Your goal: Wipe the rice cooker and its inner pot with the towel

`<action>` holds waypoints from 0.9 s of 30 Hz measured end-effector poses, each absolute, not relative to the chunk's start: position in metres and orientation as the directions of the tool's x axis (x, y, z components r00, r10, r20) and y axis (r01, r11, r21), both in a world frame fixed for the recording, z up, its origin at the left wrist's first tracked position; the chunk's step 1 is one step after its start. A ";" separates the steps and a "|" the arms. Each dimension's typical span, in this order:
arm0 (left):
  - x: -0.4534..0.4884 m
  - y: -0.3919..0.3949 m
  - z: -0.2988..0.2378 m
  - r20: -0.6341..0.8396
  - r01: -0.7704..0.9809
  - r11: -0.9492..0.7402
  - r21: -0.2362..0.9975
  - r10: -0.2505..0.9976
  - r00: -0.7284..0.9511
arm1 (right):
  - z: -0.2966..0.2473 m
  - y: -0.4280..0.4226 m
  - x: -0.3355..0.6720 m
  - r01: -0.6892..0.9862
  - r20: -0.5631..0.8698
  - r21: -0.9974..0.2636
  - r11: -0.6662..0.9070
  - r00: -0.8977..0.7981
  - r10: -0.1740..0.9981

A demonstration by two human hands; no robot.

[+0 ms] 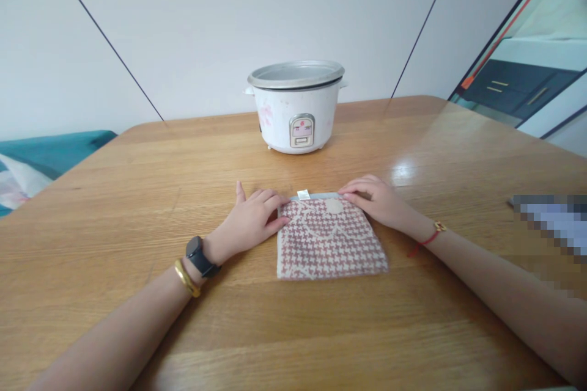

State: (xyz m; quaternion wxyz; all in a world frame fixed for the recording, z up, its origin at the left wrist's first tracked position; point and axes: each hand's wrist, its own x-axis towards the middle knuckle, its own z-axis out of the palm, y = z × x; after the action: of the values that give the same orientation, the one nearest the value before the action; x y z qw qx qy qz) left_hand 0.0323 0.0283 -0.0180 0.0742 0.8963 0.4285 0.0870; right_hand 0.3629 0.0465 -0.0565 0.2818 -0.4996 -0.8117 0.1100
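Note:
A folded cloth [330, 244] with a pink and white houndstooth pattern lies flat on the wooden table [137, 208], a small white tag at its far edge. My left hand [250, 220] rests palm down at the cloth's far left corner, fingertips on its edge. My right hand [378, 198] lies flat at the far right corner, fingers stretched over the cloth's edge. Both hands hold nothing. A black watch and a gold bangle sit on my left wrist; a red string bracelet is on my right.
A white rice cooker [297, 107] with a metal lid stands at the table's far side, behind the cloth. A blurred object [554, 223] lies at the right edge. A teal cushion [50, 156] shows beyond the table's left corner.

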 end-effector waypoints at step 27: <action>0.028 0.025 -0.021 0.086 0.690 -0.562 0.457 0.800 0.594 | -0.056 0.038 0.357 0.735 0.314 -0.546 0.401 -0.265 0.912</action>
State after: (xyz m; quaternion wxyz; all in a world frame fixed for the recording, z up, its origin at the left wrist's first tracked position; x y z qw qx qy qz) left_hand 0.0281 0.0252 -0.0214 0.1921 0.8719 0.4270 0.1432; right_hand 0.3574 0.0385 -0.0558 0.3000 -0.5269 -0.7814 0.1472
